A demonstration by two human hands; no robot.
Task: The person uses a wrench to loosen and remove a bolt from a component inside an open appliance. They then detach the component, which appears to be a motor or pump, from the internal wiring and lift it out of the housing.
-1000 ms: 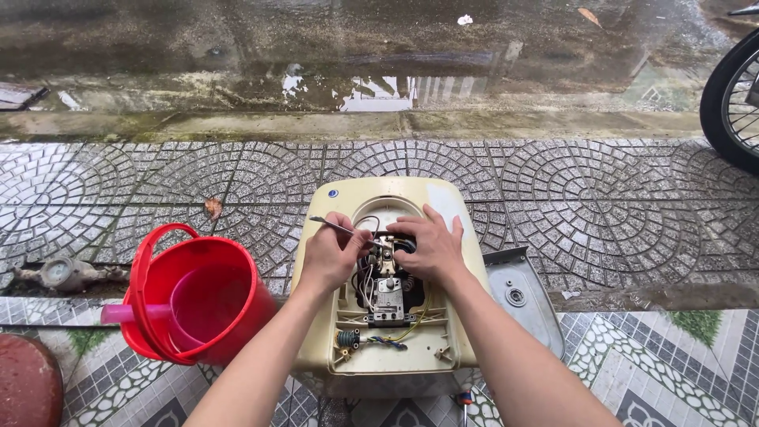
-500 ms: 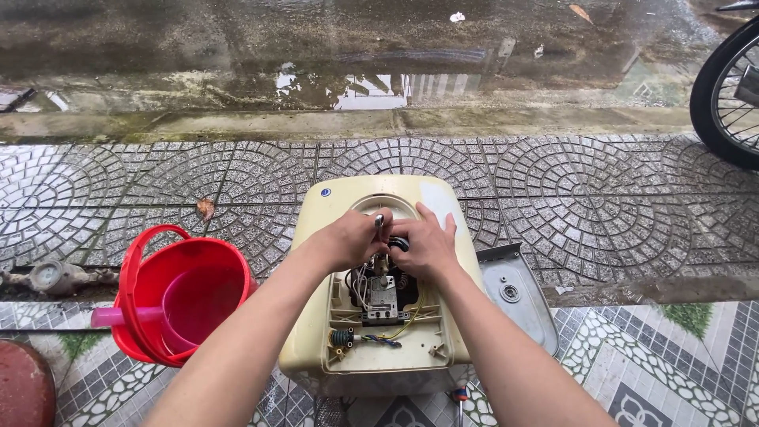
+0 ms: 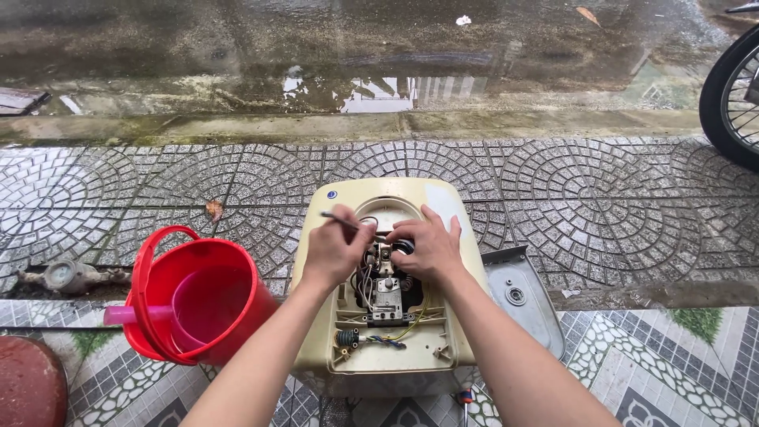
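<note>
From the head camera, the left hand (image 3: 336,251) is closed around a thin metal tool (image 3: 341,222), its tip angled toward the wiring. The right hand (image 3: 427,247) pinches a small part among the wires (image 3: 378,278) inside the opened cream appliance housing (image 3: 443,348). Left of the grip stands a red bucket (image 3: 198,304); right lies a grey cover plate (image 3: 522,296).

Soft overcast daylight, sharp, wide-angle bowing

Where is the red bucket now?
In the head view, the red bucket stands on the tiles at the person's left, beside the cream appliance.
</note>
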